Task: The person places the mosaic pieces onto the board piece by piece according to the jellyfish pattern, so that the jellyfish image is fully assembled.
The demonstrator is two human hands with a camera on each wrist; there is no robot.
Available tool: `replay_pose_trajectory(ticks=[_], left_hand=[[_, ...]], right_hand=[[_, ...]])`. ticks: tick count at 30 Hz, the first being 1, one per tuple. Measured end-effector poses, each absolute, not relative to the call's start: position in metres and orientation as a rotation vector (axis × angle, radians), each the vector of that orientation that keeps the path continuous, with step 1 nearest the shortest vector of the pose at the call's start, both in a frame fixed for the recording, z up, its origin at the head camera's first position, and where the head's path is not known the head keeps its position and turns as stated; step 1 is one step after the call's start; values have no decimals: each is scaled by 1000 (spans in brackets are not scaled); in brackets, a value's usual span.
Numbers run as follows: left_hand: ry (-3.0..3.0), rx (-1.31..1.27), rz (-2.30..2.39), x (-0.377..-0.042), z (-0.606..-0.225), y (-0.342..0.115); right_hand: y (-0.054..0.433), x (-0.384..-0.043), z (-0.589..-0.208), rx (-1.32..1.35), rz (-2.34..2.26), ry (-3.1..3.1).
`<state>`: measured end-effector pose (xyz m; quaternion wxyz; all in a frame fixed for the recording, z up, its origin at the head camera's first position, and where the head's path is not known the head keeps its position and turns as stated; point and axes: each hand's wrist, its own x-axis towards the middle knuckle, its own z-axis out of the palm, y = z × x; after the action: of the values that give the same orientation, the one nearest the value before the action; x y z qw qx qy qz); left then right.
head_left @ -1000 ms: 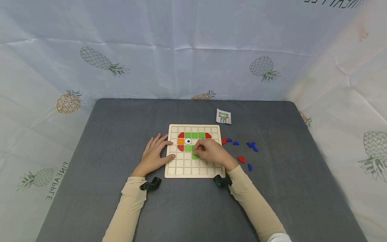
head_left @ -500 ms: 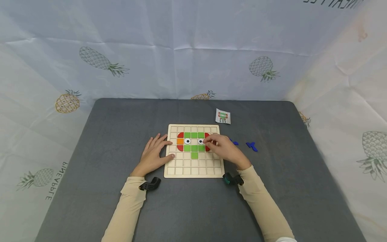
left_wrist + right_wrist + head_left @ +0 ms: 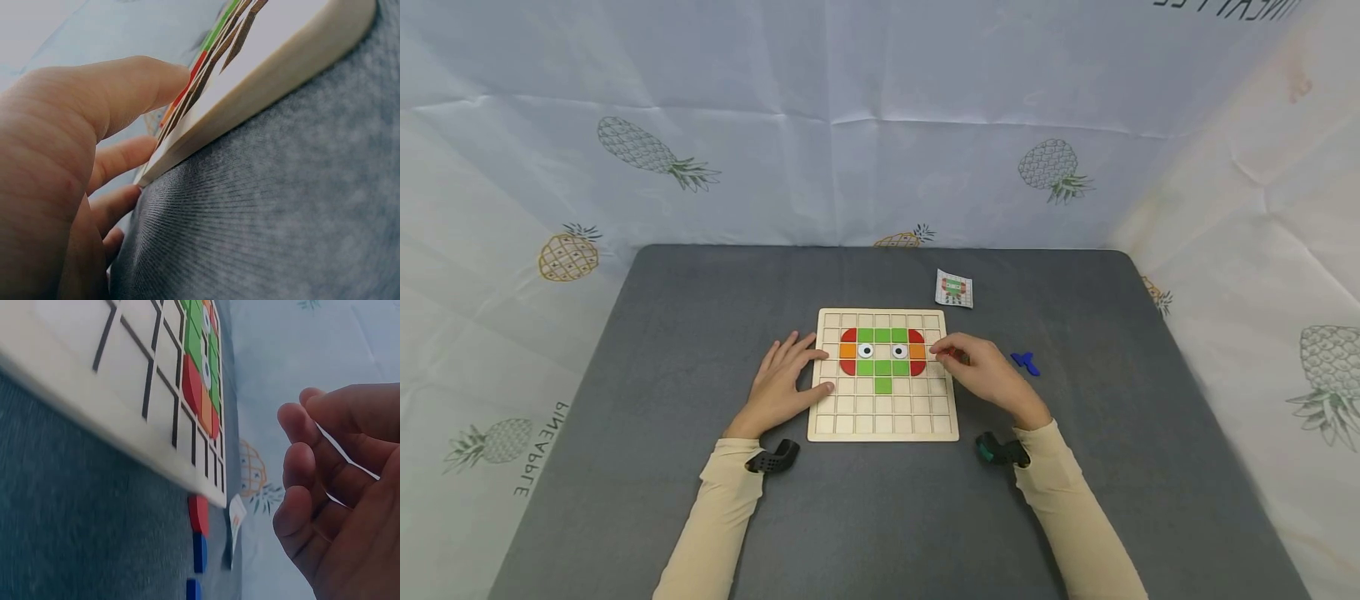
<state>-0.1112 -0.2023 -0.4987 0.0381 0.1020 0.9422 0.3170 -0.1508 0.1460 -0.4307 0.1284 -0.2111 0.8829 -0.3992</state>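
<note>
A wooden grid board lies on the table, bearing green, red and orange pieces and two eye tiles. My left hand rests along the board's left edge with its fingers spread. In the left wrist view its thumb lies over the board's rim. My right hand hovers at the board's right edge, fingers loosely bent. Thumb and index tips come close together in the right wrist view, with no piece visible between them. Below that hand a red piece and a blue piece lie beside the board.
A small printed card showing a coloured grid picture lies behind the board, to the right. Blue pieces lie right of the right hand. A pineapple-print cloth hangs behind the grey table.
My right hand has moved right, from over the coloured pieces to the board's right edge, uncovering the right eye tile and an orange square. My left hand has stayed in place.
</note>
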Motion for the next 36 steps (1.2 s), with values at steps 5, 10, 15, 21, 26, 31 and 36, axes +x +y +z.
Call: replay_pose_trajectory(ticks=[5, 10, 15, 21, 26, 31, 36], left_hand=[[2892, 304, 965, -110, -497, -201], [2893, 304, 973, -109, -497, -202], [2896, 311, 993, -109, -497, -202], [2907, 323, 988, -108, -498, -202], [2904, 324, 993, -109, -498, -202], [2890, 315, 982, -110, -498, -201], [2892, 320, 983, -110, -496, -200]], right_hand=[[163, -147, -430, -605, -1166, 2604], [179, -143, -430, -546, -1155, 2643], [191, -140, -432, -528, -1132, 2684], [204, -136, -436, -466, -1100, 2691], [211, -133, -438, -432, -1073, 2706], [216, -130, -439, -420, -1037, 2738], [220, -128, -443, -420, -1022, 2753]])
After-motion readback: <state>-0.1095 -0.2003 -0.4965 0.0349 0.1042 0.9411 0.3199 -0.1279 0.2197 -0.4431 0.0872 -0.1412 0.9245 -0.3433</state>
